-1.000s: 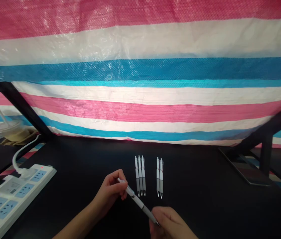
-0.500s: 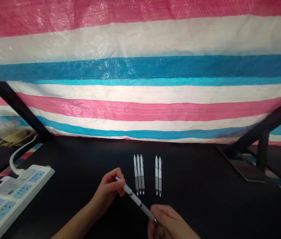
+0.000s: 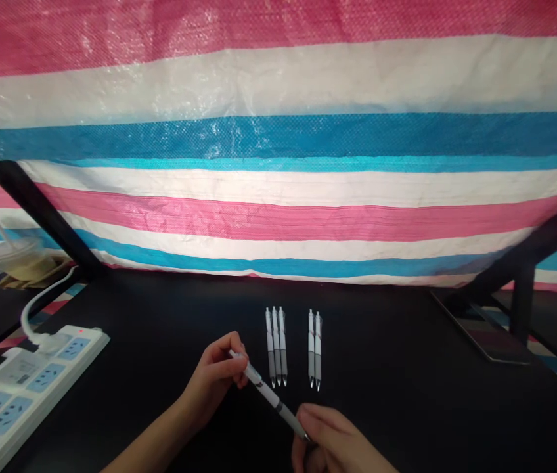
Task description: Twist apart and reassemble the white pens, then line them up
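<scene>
A white and grey pen (image 3: 268,394) is held slanted between both hands above the black table (image 3: 397,394). My left hand (image 3: 214,381) pinches its upper, clicker end. My right hand (image 3: 332,440) is closed around its lower, tip end. Just beyond lie three matching pens (image 3: 276,346) side by side, tips toward me. To their right lie two more pens (image 3: 314,349) as a pair.
A white power strip (image 3: 22,387) with a plugged-in white cable sits at the left edge. A lidded drink cup with a straw (image 3: 12,256) stands far left. A dark phone (image 3: 480,328) lies at the right. A striped tarp (image 3: 278,164) hangs behind the table.
Both hands and the held pen have stayed almost still; the right hand has shifted slightly up along the pen's tip end.
</scene>
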Demonstrator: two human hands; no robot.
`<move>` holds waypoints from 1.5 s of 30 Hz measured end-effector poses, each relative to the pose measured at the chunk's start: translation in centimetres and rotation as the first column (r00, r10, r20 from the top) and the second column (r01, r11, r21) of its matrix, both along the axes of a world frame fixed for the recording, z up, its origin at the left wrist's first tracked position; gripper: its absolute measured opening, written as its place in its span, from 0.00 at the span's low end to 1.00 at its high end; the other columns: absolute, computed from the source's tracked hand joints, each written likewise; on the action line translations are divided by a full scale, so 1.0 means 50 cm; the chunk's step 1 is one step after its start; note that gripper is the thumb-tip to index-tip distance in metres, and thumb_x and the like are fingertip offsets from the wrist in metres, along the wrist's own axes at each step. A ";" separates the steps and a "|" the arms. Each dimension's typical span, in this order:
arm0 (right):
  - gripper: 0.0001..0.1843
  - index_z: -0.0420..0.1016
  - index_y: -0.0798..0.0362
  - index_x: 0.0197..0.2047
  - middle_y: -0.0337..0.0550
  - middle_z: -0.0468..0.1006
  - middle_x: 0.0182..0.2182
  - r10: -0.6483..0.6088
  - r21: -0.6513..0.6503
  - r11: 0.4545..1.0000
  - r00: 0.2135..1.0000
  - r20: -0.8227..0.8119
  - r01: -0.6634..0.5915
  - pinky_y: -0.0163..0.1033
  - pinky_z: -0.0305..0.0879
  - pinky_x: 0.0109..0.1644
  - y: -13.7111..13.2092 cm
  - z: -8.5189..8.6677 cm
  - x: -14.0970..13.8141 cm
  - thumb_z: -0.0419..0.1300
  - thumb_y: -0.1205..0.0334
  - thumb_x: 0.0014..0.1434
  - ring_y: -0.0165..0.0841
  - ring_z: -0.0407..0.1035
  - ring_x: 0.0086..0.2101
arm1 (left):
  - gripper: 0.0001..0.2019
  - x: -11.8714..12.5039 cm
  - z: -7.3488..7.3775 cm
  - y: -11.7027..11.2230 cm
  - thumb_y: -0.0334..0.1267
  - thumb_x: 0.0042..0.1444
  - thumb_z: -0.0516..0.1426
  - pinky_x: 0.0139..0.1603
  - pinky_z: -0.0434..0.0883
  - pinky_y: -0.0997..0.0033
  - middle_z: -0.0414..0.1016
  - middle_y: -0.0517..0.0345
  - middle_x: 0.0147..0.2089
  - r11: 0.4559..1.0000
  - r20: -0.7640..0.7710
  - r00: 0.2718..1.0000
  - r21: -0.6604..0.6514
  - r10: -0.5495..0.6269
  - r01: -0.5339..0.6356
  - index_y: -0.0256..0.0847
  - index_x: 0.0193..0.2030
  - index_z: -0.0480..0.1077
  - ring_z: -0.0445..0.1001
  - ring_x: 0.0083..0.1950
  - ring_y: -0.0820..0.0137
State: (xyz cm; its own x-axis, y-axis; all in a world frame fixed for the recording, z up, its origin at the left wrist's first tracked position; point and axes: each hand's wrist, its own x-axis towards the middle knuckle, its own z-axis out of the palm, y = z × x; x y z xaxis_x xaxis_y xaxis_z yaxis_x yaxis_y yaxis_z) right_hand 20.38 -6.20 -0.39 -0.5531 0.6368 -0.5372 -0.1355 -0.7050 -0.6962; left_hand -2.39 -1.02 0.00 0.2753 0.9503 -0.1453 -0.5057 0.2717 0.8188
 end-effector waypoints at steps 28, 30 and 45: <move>0.19 0.62 0.51 0.34 0.27 0.66 0.13 -0.084 0.160 0.983 0.995 -0.052 0.091 0.27 0.44 0.20 -0.012 -0.028 0.012 0.68 0.50 0.54 0.22 0.58 0.14 | 0.12 -0.008 0.031 0.007 0.34 0.47 0.65 0.26 0.57 0.76 0.58 0.68 0.16 0.968 0.065 0.966 0.007 0.251 -0.252 0.40 0.23 0.65 0.58 0.23 0.75; 0.19 0.62 0.51 0.33 0.28 0.67 0.13 -0.095 0.160 0.982 0.994 -0.052 0.102 0.27 0.44 0.20 -0.012 -0.028 0.012 0.68 0.51 0.54 0.22 0.58 0.14 | 0.13 -0.009 0.033 0.007 0.34 0.48 0.65 0.26 0.57 0.76 0.58 0.68 0.16 0.968 0.079 0.964 -0.011 0.253 -0.253 0.40 0.23 0.64 0.59 0.23 0.75; 0.18 0.62 0.51 0.30 0.29 0.67 0.11 -0.121 0.116 0.984 0.987 -0.109 0.134 0.25 0.42 0.16 -0.007 -0.004 0.008 0.69 0.54 0.51 0.21 0.56 0.12 | 0.14 -0.021 0.035 0.012 0.34 0.51 0.64 0.27 0.60 0.77 0.59 0.68 0.17 0.961 0.117 0.954 -0.060 0.276 -0.270 0.40 0.23 0.62 0.61 0.23 0.75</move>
